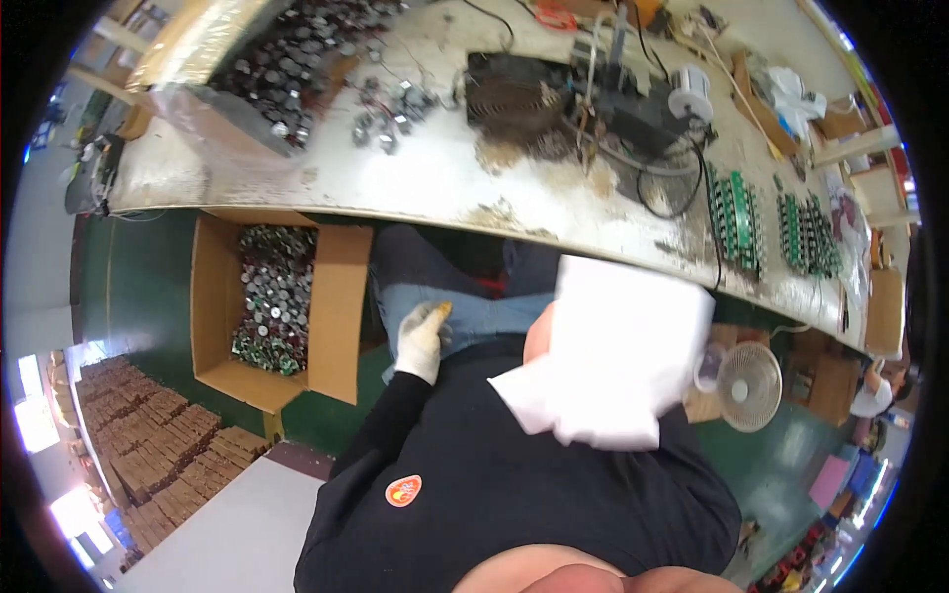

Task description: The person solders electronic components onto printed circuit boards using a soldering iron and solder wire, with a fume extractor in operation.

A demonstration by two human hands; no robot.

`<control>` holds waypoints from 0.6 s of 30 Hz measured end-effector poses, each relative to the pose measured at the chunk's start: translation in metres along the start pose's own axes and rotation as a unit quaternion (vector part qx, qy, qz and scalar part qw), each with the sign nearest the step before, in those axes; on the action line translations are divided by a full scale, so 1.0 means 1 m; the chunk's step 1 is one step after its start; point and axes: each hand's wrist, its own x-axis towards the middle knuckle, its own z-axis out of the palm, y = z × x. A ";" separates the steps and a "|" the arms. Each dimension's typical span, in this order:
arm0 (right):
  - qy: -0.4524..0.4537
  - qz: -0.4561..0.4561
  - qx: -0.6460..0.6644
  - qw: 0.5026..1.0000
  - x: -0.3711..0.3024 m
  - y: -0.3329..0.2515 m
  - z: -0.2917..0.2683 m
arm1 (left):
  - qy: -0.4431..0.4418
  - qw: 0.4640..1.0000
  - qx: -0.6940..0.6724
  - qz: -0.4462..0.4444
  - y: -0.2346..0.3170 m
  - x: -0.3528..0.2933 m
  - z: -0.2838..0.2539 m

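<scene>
white sheet (628,346), blurred, before the torso (474,455) — presumably lifted by the bare right hand (539,336), whose grip i cannot tell from here. the gloved left hand (422,341) curls over the lap (484,316), contents unclear; the open carton (339,311) stands nearby, likely for easy reach.

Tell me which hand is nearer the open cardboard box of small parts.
Left. The gloved left hand is to the right of the open cardboard box, apart from it; the right hand is farther right, mostly hidden behind the white sheet.
</scene>
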 end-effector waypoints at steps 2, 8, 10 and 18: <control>0.218 0.144 0.266 0.928 -0.009 0.019 0.015 | -0.016 1.000 0.004 -0.003 0.000 0.001 0.001; 0.207 0.151 0.392 0.883 -0.014 0.058 0.009 | -0.028 0.999 0.035 0.013 0.000 -0.001 -0.001; 0.239 0.166 0.352 0.890 -0.014 0.063 0.010 | -0.028 0.999 0.032 0.014 0.001 -0.002 -0.003; 0.166 0.163 0.356 0.905 0.011 0.041 0.019 | -0.028 0.995 0.033 0.085 0.001 -0.009 -0.005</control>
